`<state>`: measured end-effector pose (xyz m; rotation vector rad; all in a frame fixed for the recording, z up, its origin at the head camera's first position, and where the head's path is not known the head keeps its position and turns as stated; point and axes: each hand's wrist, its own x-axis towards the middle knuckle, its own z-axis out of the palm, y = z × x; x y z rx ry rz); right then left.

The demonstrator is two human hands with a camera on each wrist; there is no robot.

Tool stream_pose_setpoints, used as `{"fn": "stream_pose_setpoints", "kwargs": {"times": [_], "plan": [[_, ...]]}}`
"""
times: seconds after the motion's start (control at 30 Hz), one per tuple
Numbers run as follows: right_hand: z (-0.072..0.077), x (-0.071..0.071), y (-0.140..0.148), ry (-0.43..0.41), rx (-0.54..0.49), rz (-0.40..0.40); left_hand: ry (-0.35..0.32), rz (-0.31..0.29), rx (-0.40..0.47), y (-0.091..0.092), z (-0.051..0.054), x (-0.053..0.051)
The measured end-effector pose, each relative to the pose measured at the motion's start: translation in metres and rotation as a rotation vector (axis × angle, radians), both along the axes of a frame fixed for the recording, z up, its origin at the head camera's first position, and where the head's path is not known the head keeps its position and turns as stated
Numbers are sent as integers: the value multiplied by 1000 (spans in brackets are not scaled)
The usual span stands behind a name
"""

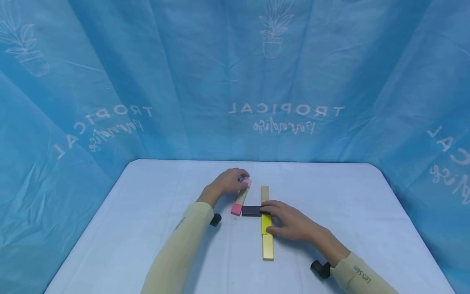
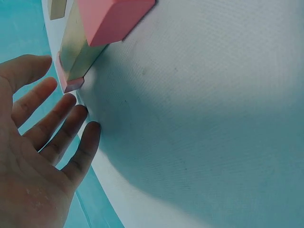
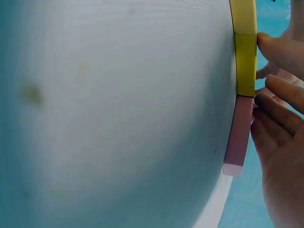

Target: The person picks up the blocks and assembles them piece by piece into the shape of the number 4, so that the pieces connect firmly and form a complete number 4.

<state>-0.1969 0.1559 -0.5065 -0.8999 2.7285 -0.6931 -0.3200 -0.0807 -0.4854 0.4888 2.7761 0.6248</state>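
In the head view, my left hand (image 1: 230,180) is beside a pale pink block (image 1: 247,182) at the far end of a slanted wooden block (image 1: 241,197). Its fingers look spread and loosely bent in the left wrist view; contact is unclear. A deeper pink block (image 1: 236,209) lies at the near end, beside a black block (image 1: 251,211). My right hand (image 1: 290,220) is at the black block's right end, thumb by a bright yellow block (image 1: 266,224), fingers nearly straight. A wooden block (image 1: 265,193) lies beyond it and a pale yellow block (image 1: 268,247) in front.
A white cloth covers the table (image 1: 147,245). Blue printed curtains (image 1: 205,81) hang behind and along both sides. Black wrist devices (image 1: 320,269) are worn under both forearms, near the cream sleeves (image 1: 180,245).
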Motion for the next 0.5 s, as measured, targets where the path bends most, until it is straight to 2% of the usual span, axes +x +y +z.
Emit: {"fn": "stream_pose_setpoints", "kwargs": {"times": [0.5], "plan": [[1,2,1,-6,26,11,-19,10,17,0,0,2]]}}
